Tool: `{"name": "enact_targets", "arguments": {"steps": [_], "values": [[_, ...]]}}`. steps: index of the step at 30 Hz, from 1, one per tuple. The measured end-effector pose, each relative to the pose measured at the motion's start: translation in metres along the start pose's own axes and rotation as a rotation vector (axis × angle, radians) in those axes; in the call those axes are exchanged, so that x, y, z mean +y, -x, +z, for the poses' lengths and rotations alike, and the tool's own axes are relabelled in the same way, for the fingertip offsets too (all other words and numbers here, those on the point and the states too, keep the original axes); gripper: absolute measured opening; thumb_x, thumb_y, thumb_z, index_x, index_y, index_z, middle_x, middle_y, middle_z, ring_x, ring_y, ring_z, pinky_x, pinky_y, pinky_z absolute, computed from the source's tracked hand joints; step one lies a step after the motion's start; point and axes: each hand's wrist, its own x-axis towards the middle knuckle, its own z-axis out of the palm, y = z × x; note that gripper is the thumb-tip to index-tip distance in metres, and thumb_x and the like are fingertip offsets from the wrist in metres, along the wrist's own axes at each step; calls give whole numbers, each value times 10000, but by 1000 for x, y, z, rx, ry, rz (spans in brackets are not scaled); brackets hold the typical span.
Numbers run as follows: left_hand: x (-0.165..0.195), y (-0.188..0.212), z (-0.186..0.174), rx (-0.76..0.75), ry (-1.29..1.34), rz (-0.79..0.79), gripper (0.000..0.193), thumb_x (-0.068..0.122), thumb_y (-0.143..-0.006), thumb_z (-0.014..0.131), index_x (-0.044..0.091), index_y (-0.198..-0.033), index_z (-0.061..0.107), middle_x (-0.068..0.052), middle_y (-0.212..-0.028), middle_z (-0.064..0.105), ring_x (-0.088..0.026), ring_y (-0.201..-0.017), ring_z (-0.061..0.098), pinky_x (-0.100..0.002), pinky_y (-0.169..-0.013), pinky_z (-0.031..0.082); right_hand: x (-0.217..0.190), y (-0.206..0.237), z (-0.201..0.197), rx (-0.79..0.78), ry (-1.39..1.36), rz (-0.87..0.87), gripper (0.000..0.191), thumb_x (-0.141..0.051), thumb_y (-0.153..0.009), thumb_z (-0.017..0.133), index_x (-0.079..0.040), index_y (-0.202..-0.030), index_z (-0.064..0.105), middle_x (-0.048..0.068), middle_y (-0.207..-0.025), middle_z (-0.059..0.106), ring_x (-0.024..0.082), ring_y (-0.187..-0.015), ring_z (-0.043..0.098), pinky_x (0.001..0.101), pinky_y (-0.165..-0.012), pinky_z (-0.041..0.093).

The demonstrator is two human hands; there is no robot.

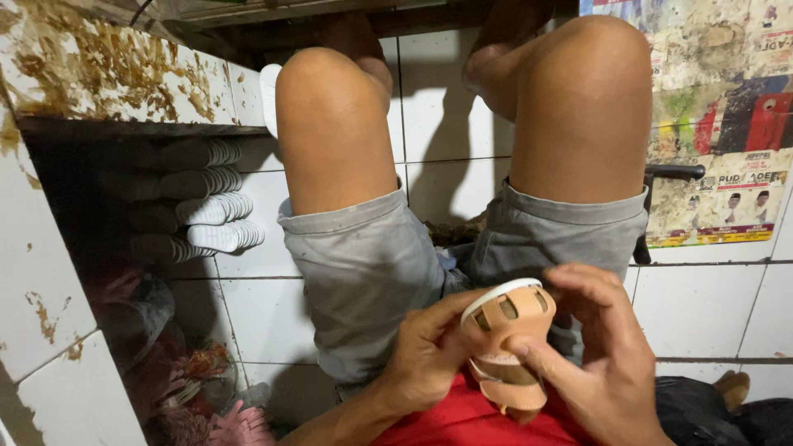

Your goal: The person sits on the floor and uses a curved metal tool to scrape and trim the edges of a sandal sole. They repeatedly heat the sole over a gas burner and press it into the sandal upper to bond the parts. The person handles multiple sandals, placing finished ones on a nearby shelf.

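Observation:
A small tan child's sandal (508, 330) with cut-out holes and a white sole rim is held above my lap. My left hand (425, 351) grips it from the left, thumb on its toe end. My right hand (599, 351) holds it from the right, with the thumb pressed on the upper and the fingers curled over its top. The sandal's straps hang down between my hands, over my red shirt (462, 425). My bare knees and grey shorts (372, 272) fill the middle of the view.
White shoe soles (216, 208) lie stacked in several rows under a stained tiled ledge (107, 74) at left. Pink sandals (239, 423) lie at bottom left. A black tool handle (673, 172) and newspaper sheets (723, 124) are at right. The floor is white tile.

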Motion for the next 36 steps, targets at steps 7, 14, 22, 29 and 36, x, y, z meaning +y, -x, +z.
{"name": "enact_targets", "arguments": {"steps": [7,14,22,29,36], "values": [[27,-20,9,121,445,29,694,110,-883,770,-38,-1477,442,-117,-1263,646,-200,-1164,632,-361,-1038,528,28,-9,-6,-294,-660,187,751,-361,-947,750,-7,-1525,426,138,-1453,576,212,-1315,585,335,-1065,476],[94,-66,-4,-2,514,186,900,125,-868,772,-7,-1602,267,-183,-1333,550,-288,-1236,601,-417,-1048,521,13,-25,5,-451,-555,379,655,-29,-802,773,32,-1412,544,154,-1236,705,209,-1097,669,381,-942,549],[148,-98,-4,26,-169,430,821,113,-928,749,19,-1611,303,-171,-1464,526,-228,-1362,541,-391,-1191,426,-44,-83,22,117,214,-493,692,-68,-645,903,1,-1261,592,133,-1173,664,216,-1084,657,322,-934,519],[160,-133,-26,-149,-719,812,697,64,-905,743,69,-1521,418,-128,-1381,639,-288,-1359,609,-526,-1338,237,-82,-134,-10,297,351,-895,544,6,-818,838,-17,-1295,578,143,-1144,629,231,-1024,651,345,-895,550],[150,-135,-27,137,-802,763,514,245,-854,872,54,-1284,663,-81,-1042,757,-159,-900,741,-300,-818,599,-90,-144,-13,128,445,-912,463,47,-802,792,-61,-1225,638,146,-1076,619,271,-970,656,373,-819,547]]}}
